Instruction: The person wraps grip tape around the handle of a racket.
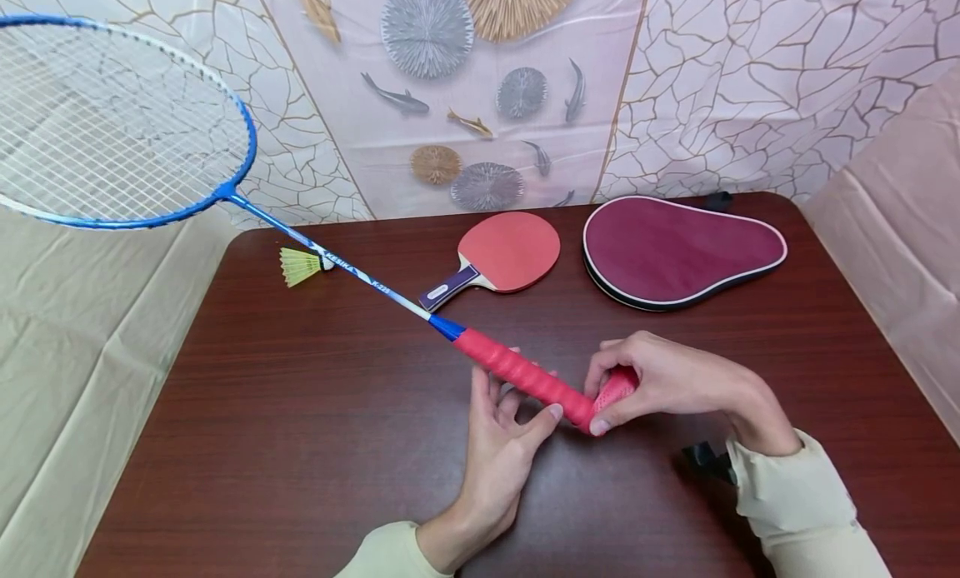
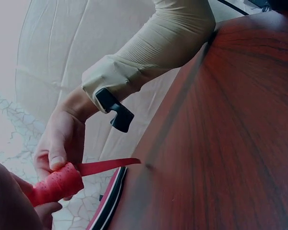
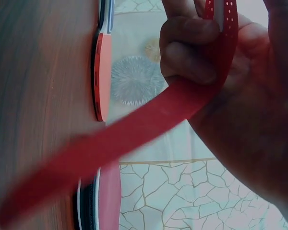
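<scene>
A blue and white badminton racket (image 1: 360, 274) slants across the head view, its strung head up at the far left. Red perforated grip tape is wound round its handle (image 1: 517, 368). My left hand (image 1: 495, 457) holds that handle from below, thumb near the butt end and fingers behind. At the butt end, my right hand (image 1: 667, 374) pinches the loose red grip tape (image 1: 618, 385). A free tail of the tape (image 3: 129, 134) hangs from the curled right fingers in the right wrist view. In the left wrist view, the tail (image 2: 105, 166) sticks out beside the wrapped butt.
Behind the handle, a red table tennis bat (image 1: 517, 249) lies on the dark wooden table (image 1: 300, 445). A maroon bat case (image 1: 675, 249) sits at the back right. The yellow shuttlecock (image 1: 298, 266) lies back left, under the racket shaft. Patterned cloth hangs behind the table.
</scene>
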`<act>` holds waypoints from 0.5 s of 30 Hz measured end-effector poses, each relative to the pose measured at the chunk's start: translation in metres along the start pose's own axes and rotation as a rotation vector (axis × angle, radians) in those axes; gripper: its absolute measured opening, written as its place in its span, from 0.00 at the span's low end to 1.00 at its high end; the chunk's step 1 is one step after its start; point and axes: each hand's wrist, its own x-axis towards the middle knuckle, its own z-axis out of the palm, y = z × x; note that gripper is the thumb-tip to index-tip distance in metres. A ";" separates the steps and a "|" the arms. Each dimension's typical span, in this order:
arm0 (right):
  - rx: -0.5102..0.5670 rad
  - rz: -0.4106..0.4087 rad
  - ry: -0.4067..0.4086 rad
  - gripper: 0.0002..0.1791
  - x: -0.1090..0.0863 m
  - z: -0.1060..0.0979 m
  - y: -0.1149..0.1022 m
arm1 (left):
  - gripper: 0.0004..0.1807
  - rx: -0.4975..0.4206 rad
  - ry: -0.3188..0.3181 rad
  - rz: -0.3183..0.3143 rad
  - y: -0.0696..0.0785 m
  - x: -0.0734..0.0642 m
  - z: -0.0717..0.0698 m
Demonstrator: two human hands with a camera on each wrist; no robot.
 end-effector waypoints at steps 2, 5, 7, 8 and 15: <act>-0.008 0.009 0.002 0.15 0.002 0.002 0.000 | 0.42 0.045 0.000 -0.027 0.000 0.000 0.000; -0.005 0.000 -0.007 0.17 0.005 0.006 0.000 | 0.43 0.098 0.007 -0.061 -0.002 0.000 0.000; -0.005 -0.005 -0.014 0.18 0.006 0.007 -0.001 | 0.42 0.095 0.018 -0.074 -0.003 0.001 -0.001; -0.003 -0.005 -0.017 0.18 0.007 0.008 -0.001 | 0.41 0.090 0.023 -0.076 -0.003 0.001 -0.001; -0.008 0.008 -0.013 0.18 0.008 0.007 -0.002 | 0.39 0.060 0.044 -0.066 -0.005 0.004 -0.002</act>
